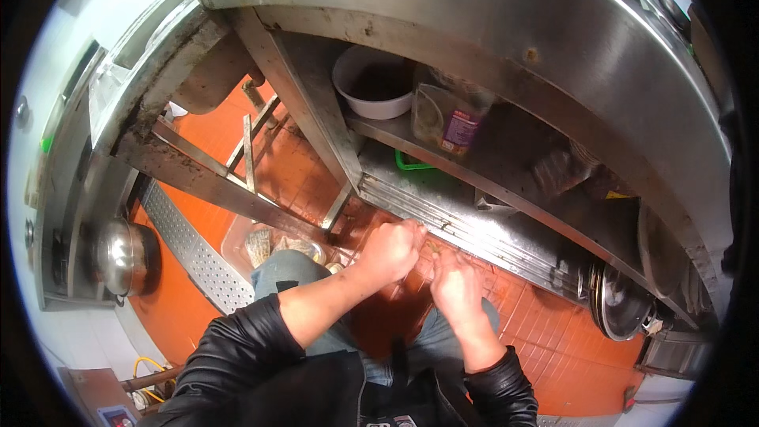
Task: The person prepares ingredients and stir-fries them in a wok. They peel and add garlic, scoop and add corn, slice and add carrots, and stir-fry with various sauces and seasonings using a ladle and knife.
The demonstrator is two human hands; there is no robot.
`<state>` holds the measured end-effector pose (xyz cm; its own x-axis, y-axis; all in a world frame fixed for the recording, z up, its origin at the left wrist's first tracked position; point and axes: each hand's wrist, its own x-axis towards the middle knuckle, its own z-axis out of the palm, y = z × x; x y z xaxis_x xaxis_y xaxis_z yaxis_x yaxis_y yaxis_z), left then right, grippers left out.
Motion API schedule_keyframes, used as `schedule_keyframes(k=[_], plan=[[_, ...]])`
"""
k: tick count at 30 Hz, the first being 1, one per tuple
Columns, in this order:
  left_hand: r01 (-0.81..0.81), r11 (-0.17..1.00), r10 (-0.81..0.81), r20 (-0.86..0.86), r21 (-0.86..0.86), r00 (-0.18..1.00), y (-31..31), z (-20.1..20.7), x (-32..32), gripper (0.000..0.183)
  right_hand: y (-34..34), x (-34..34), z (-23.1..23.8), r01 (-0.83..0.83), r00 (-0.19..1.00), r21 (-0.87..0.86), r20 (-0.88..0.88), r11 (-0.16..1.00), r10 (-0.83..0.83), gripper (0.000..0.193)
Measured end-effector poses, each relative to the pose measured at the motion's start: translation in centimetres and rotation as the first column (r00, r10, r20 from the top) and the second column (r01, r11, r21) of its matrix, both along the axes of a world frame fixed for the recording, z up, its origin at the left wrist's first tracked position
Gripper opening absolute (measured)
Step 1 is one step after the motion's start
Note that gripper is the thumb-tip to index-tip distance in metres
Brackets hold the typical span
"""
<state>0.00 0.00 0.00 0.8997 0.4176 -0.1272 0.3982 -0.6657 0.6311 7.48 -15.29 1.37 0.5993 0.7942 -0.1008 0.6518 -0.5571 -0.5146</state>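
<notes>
My left hand point(391, 250) is closed, its fingers curled and pinched together in front of the lower shelf. Close by on its right, my right hand point(457, 286) is closed too, thumb side up. Something small and yellowish shows between the two hands, too small to name. What each hand grips is hidden by the fingers. Beside my left knee, a clear plastic tub point(235, 243) stands on the floor with bagged and pale items in it. My knees are bent below both hands.
Ahead is a steel cabinet point(474, 28) with open shelves. On its upper shelf are a white bowl point(379, 109) and a clear plastic jug point(429, 115). Dark round pans point(621, 304) lean at the right. A metal pot point(126, 257) and perforated drain grate point(186, 241) are left, on orange floor tiles point(553, 352).
</notes>
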Motion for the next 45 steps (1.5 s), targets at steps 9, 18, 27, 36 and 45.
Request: schedule_keyframes(k=[9, 18, 27, 36, 45], plan=[[0.018, 0.584, -0.058, -0.02, -0.812, 0.998, -1.9, 0.7, -0.1, 0.038, -2.9, 2.2, 0.6, -0.08, 0.962, 0.115, -0.251, 0.99, 0.106, 0.031], [0.012, 0.849, 0.101, 0.186, -0.527, 0.977, -2.8, 0.2, -0.3, 0.021, -1.1, 0.5, 0.7, 0.12, 0.987, 0.156, -0.128, 0.98, -0.1, 0.027], [-0.24, 0.514, 0.42, -0.002, -0.824, 0.907, -3.3, -1.4, 1.7, 0.023, -0.4, -1.2, -0.8, 0.282, 0.945, 0.24, 0.101, 0.929, -0.312, 0.024], [-0.047, -0.489, 0.482, -0.315, -0.871, 0.818, -3.2, -0.5, 2.9, 0.031, -0.6, -0.1, 1.4, -0.141, 0.925, 0.379, 0.381, 0.914, -0.015, 0.044], [-0.166, -0.48, 0.319, -0.348, -0.861, 0.882, -3.3, 0.0, 2.8, 0.04, -0.4, 17.4, 13.9, 0.055, 0.414, 0.212, 0.885, 0.976, -0.215, 0.032]])
